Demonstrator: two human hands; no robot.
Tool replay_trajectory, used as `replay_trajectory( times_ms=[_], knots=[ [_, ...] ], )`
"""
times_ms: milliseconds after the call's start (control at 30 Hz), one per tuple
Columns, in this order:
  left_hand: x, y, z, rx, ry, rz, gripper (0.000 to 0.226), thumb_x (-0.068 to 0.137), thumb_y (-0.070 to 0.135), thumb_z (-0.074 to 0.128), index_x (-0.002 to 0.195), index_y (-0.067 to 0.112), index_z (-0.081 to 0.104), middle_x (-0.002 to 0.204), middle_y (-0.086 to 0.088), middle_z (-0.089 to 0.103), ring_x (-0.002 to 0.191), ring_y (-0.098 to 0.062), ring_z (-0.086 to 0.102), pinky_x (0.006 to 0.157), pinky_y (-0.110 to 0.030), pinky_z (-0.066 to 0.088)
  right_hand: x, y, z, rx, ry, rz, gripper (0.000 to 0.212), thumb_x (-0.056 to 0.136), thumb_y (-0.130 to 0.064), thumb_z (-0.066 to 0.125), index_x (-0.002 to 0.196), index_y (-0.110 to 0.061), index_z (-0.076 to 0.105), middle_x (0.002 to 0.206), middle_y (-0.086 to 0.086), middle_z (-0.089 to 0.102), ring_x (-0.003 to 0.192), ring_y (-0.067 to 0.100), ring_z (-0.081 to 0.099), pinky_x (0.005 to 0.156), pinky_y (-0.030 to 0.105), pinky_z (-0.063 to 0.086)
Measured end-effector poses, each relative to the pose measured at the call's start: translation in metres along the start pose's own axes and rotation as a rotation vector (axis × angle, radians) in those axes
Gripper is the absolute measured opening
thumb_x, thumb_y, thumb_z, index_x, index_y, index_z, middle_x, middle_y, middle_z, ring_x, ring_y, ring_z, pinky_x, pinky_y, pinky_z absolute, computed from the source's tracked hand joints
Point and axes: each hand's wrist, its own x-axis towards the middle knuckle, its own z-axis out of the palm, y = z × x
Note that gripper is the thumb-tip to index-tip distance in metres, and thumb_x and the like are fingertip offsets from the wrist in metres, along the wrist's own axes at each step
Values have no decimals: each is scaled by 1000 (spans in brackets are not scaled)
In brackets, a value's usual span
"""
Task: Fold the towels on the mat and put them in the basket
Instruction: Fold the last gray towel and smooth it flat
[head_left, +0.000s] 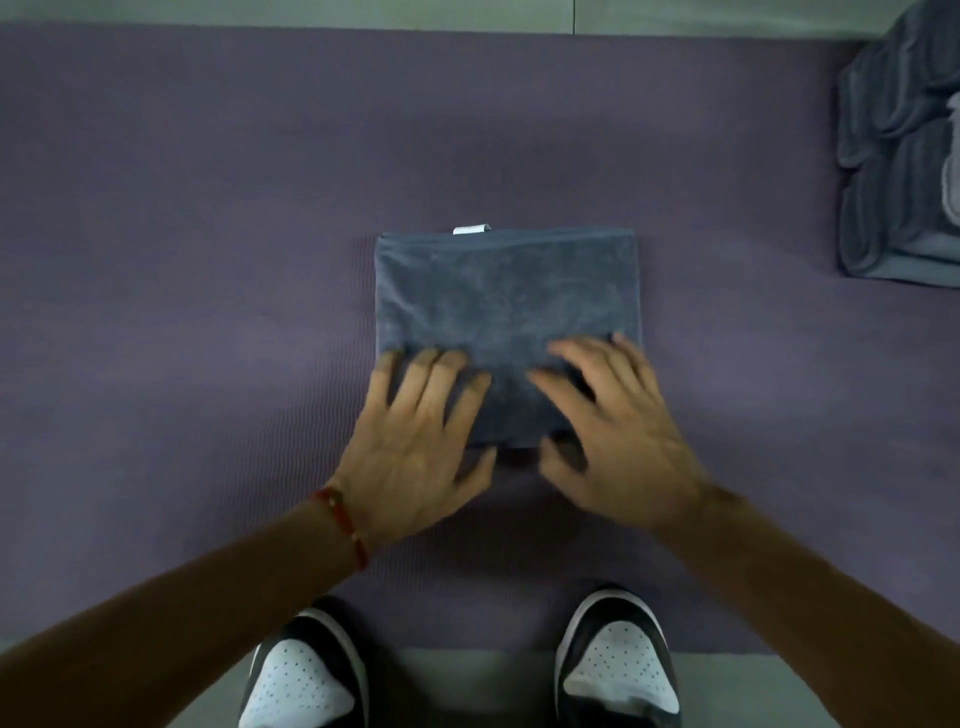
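A blue-grey towel (506, 291), folded into a rectangle with a small white tag at its far edge, lies flat in the middle of the purple mat (182, 234). My left hand (415, 441) rests on the towel's near left part with fingers spread and straight. My right hand (618, 431) rests on its near right part, fingers spread the same way. Both thumbs reach past the towel's near edge. No basket is in view.
A heap of several blue-grey towels (898, 171) lies at the mat's far right edge. My two shoes (306, 675) stand at the mat's near edge, on grey floor. Bare mat stretches to the left and behind the folded towel.
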Motion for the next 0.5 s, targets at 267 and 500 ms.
replay_trajectory(
  times_ms=[267, 500],
  knots=[
    [6, 1, 12, 165, -14, -21, 48, 105, 12, 14, 143, 4, 41, 137, -22, 48, 125, -38, 50, 100, -57, 42, 1, 12, 6, -153, -220, -31, 95, 66, -10, 67, 155, -13, 33, 156, 8, 36, 149, 26, 28, 122, 52, 19],
    [-1, -35, -14, -242, 127, -66, 30, 77, 19, 55, 106, 11, 63, 98, -5, 63, 89, -26, 62, 65, -37, 56, -5, 21, -4, 78, 103, 116, 52, 79, -13, 63, 131, -12, 63, 128, 6, 59, 118, 25, 57, 90, 39, 55]
  ],
)
